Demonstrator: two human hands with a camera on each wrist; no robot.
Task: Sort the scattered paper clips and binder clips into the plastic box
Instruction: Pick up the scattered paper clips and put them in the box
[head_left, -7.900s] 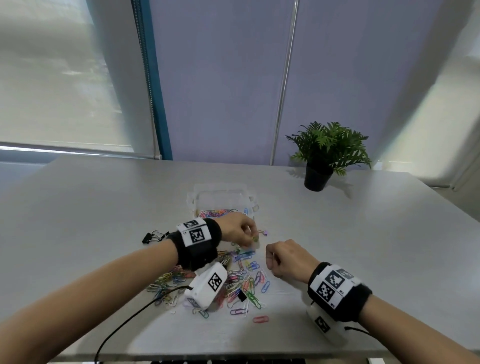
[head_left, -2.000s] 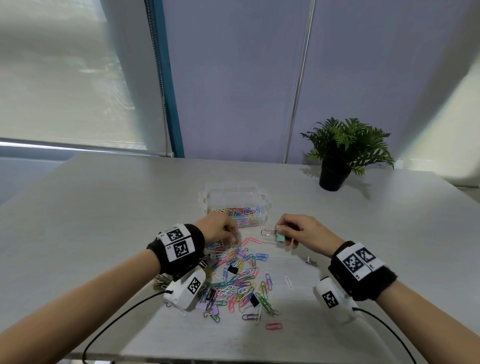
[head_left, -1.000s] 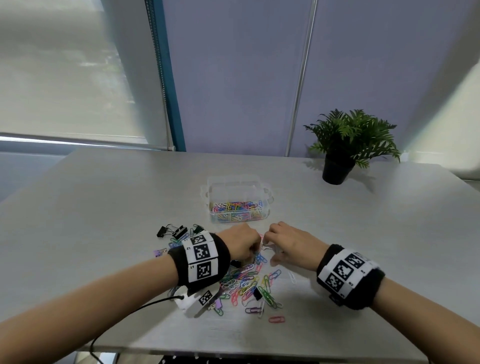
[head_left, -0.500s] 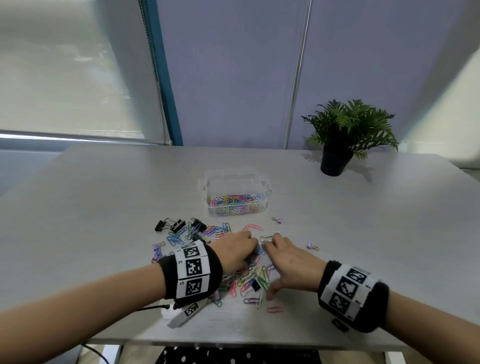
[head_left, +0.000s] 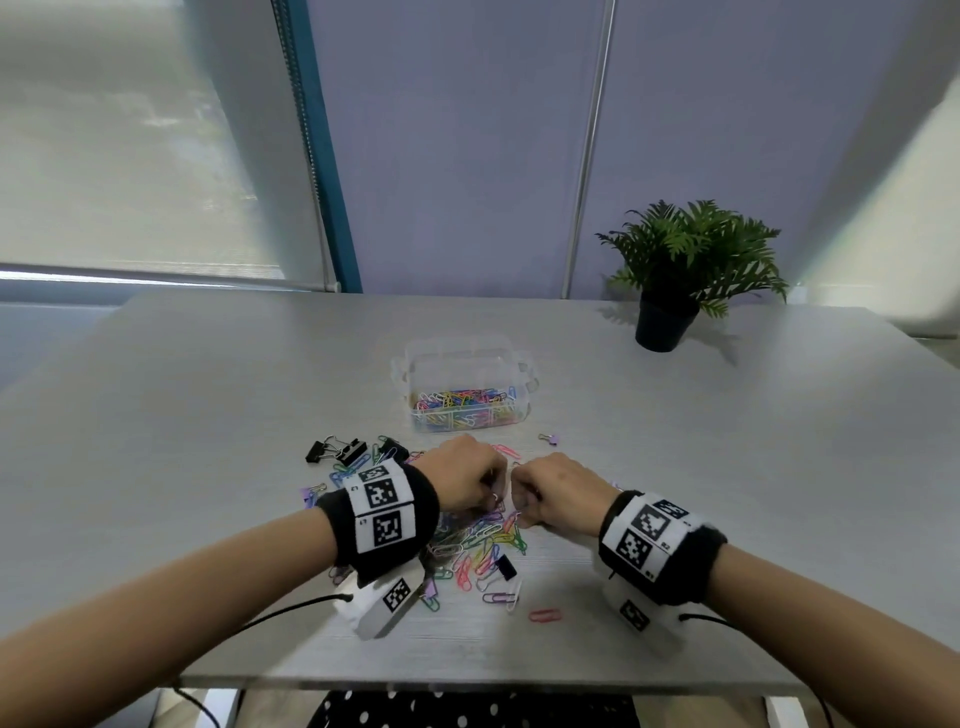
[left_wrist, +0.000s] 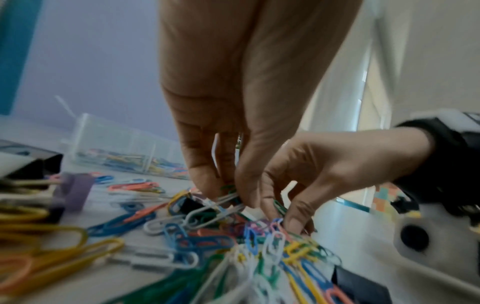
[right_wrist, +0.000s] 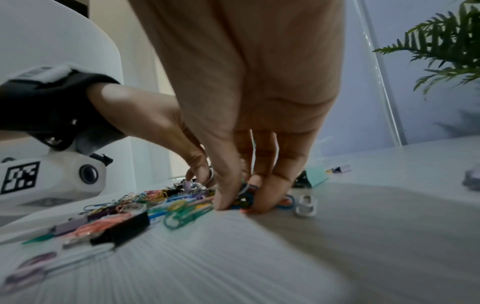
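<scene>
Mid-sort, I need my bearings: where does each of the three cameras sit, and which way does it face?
Head: worn high, looking forward and down over the table; shows both forearms, left hand, right hand, plastic box.
Left wrist: under the left wrist, looking along its fingers into the paper clips.
Right wrist: under the right wrist, low over the table, looking along its fingers.
Shared: each wrist view shows the opposite hand; all show the clip pile.

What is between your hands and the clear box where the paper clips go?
Nothing tall. Between the hands (left, right) and the plastic box lie only a few loose paper clips on the table. The box has no lid on.
</scene>
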